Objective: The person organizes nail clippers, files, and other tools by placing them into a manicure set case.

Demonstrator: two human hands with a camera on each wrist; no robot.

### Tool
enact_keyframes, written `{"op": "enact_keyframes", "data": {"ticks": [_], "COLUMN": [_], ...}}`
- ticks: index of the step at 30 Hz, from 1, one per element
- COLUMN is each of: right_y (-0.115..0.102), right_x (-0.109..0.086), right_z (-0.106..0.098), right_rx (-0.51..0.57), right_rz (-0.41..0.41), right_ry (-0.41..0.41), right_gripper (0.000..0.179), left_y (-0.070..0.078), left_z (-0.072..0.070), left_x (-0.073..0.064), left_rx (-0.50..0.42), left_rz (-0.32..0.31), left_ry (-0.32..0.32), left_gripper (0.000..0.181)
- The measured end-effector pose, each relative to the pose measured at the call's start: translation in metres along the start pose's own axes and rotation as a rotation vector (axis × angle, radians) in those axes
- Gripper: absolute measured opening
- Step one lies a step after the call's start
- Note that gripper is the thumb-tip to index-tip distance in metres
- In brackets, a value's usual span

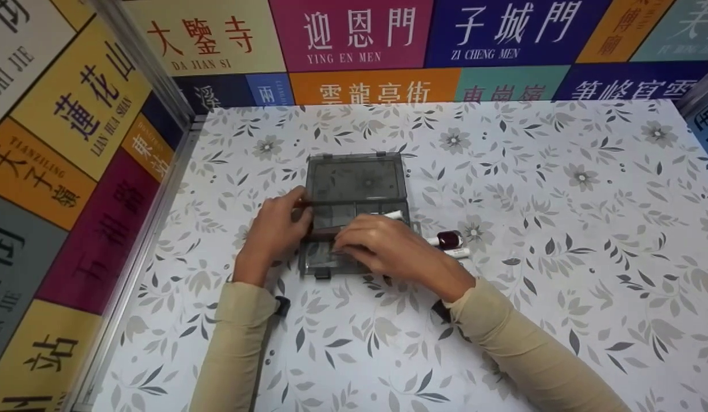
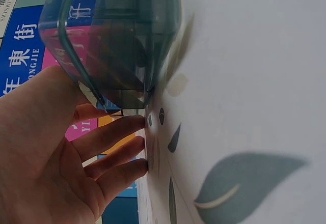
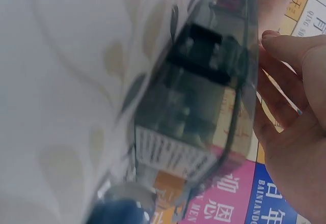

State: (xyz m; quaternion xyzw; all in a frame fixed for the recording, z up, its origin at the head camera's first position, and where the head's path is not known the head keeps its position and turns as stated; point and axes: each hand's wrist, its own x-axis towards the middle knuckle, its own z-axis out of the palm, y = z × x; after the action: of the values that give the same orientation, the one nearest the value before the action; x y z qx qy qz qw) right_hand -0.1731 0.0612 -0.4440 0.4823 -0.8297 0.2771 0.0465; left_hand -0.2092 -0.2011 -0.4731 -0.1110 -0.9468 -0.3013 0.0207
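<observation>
A smoky grey see-through plastic box [image 1: 354, 177] stands with its lid tipped back and dividers showing in its base. My left hand [image 1: 276, 220] rests at the box's left side, thumb at the rim. In the left wrist view its other fingers [image 2: 119, 178] stretch down to the tabletop beside the box wall [image 2: 127, 40]. My right hand [image 1: 385, 243] reaches over the base, its fingertips pinching the end of a dark brown strip [image 1: 322, 234] that runs leftward across the box. In the right wrist view the box hides the ends of the right fingers [image 3: 277, 91].
Right of the box lies a dark red nail polish bottle [image 1: 450, 239] with a white cap, beside another white cap [image 1: 459, 253]. A white piece [image 1: 394, 215] sticks out past my right knuckles. Colourful lettered panels [image 1: 359, 34] border the leaf-patterned table [image 1: 560, 320].
</observation>
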Motion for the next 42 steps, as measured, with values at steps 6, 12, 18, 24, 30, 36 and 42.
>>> {"op": "enact_keyframes", "data": {"ticks": [6, 12, 18, 24, 30, 36, 42], "right_y": [0.004, 0.007, 0.015, 0.024, 0.032, 0.039, 0.043], "right_x": [-0.007, -0.017, -0.028, -0.042, -0.055, -0.07, -0.084], "right_z": [-0.01, -0.02, -0.027, -0.036, -0.045, -0.052, -0.058], "right_rx": [-0.032, -0.049, -0.054, -0.048, -0.067, -0.071, -0.085], "right_rz": [0.033, 0.056, 0.113, 0.146, 0.149, 0.178, 0.212], "right_ry": [0.023, 0.045, 0.031, 0.061, 0.102, 0.096, 0.089], "right_gripper": [0.016, 0.017, 0.01, 0.011, 0.01, 0.008, 0.01], "left_y": [0.0, 0.001, 0.002, 0.001, 0.001, 0.002, 0.002], "left_z": [0.0, 0.0, -0.001, 0.0, 0.001, 0.001, 0.001], "left_x": [0.001, 0.001, 0.001, 0.001, 0.0, 0.0, 0.0], "left_rx": [-0.013, -0.015, -0.005, -0.009, -0.005, 0.0, -0.009], "left_rz": [-0.032, -0.047, -0.051, -0.049, -0.058, -0.068, -0.072], "left_ry": [-0.012, -0.025, -0.03, -0.029, -0.029, -0.031, -0.037], "left_gripper": [0.02, 0.021, 0.026, 0.026, 0.025, 0.029, 0.03]}}
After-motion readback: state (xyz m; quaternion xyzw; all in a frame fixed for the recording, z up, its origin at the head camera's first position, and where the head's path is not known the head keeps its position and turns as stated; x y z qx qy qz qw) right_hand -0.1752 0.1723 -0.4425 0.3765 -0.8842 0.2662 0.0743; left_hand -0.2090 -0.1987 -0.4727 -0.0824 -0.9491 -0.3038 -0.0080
